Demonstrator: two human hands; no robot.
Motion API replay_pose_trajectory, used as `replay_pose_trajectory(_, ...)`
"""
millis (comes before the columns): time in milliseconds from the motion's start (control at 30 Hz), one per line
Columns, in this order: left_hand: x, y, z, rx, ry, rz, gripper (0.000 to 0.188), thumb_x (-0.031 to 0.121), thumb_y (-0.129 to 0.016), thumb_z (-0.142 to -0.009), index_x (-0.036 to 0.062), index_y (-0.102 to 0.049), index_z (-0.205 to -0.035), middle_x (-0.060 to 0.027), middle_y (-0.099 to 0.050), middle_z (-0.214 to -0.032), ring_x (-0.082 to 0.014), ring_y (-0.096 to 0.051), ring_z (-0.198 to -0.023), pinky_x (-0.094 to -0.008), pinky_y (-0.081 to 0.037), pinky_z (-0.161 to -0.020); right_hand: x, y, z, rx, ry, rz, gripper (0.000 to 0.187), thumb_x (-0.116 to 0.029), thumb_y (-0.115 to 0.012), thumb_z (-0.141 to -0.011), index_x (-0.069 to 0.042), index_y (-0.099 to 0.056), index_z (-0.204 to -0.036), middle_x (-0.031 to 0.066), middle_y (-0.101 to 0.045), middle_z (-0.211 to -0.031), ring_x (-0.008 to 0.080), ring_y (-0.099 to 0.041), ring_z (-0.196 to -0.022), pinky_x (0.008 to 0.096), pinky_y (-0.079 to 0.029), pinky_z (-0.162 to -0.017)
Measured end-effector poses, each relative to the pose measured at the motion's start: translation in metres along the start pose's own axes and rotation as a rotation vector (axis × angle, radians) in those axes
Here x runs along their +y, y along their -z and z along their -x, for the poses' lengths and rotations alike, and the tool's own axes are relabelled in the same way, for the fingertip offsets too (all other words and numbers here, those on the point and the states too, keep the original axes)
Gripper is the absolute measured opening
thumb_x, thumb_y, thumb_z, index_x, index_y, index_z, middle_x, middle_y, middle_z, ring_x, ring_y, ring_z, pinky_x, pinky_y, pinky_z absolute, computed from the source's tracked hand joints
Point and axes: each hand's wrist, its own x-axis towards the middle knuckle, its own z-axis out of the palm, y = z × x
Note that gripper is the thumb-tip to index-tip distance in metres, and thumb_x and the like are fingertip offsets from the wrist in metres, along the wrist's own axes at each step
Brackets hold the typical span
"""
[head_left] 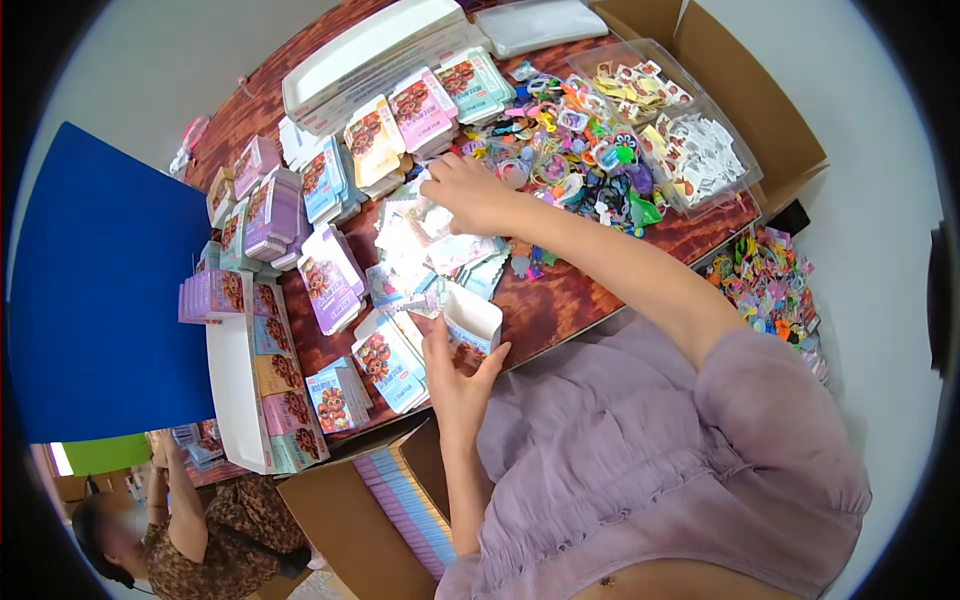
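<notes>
My left hand (458,375) grips a small carton (474,318) near the table's front edge, thumb and fingers on opposite sides. The carton stands with its open top up, showing a white inside. Beyond it spreads a loose heap of shiny white and pastel packets (405,240). My right hand (462,195) reaches over this heap from the right, palm down, fingers curled onto its far side. Whatever lies under those fingertips is hidden. Flattened blue cartons (388,362) and a purple stack (330,280) lie left of my left hand.
Colourful trinkets (560,150) cover the far right, beside a clear divided tray (752,182) of small packets. Carton stacks (420,105) and a long white box (370,50) stand behind. A cardboard box (340,520) sits below the front edge. Another person (215,530) is at lower left.
</notes>
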Motion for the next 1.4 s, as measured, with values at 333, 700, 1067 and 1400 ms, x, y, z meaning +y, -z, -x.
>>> replay_pose_trajectory(333,0.022,0.008,-0.010,0.003,-0.023,-0.361,0.082,0.023,-0.086,-0.068,0.0068,-0.048,-0.139,-0.0156,-0.052,-0.109,-0.0320,-0.056,-0.100,-0.0407,-0.047,-0.087,0.033,0.028,0.051,-0.072,-0.254,-1.048,0.009,-0.009,-0.067,-0.083,-0.002,-0.061,-0.080,0.0009,-0.061,-0.070,0.0083,-0.056,-0.064,0.0252,-0.042,-0.057)
replay_pose_trajectory(700,0.034,-0.015,-0.010,-0.075,-0.173,-0.478,0.080,0.014,-0.085,-0.067,0.0068,-0.048,-0.138,-0.0167,-0.048,-0.121,-0.0328,-0.052,-0.112,-0.0399,-0.045,-0.096,-0.011,0.066,0.106,-0.363,-0.035,-0.387,0.018,-0.025,-0.064,-0.079,-0.007,-0.063,-0.083,0.0139,-0.065,-0.074,0.0346,-0.065,-0.075,0.0470,-0.049,-0.066)
replay_pose_trajectory(1067,0.032,-0.023,-0.011,-0.022,-0.118,-0.304,0.076,0.018,-0.083,-0.072,0.0031,-0.046,-0.136,-0.0196,-0.047,-0.128,-0.0370,-0.051,-0.119,-0.0437,-0.044,-0.098,0.041,0.052,0.111,0.261,-0.354,-0.181,0.032,-0.012,-0.068,-0.081,-0.009,-0.062,-0.112,0.0108,-0.065,-0.095,0.0297,-0.064,-0.089,0.0396,-0.051,-0.076)
replay_pose_trajectory(1400,0.025,-0.016,-0.012,-0.031,-0.135,-0.288,0.077,0.019,-0.084,-0.071,0.0025,-0.046,-0.136,-0.0183,-0.049,-0.124,-0.0341,-0.055,-0.112,-0.0414,-0.047,-0.094,0.081,0.064,0.104,0.137,-0.493,-0.376,0.017,-0.010,-0.071,-0.077,-0.004,-0.055,-0.082,0.0077,-0.056,-0.075,0.0234,-0.058,-0.069,0.0344,-0.046,-0.063)
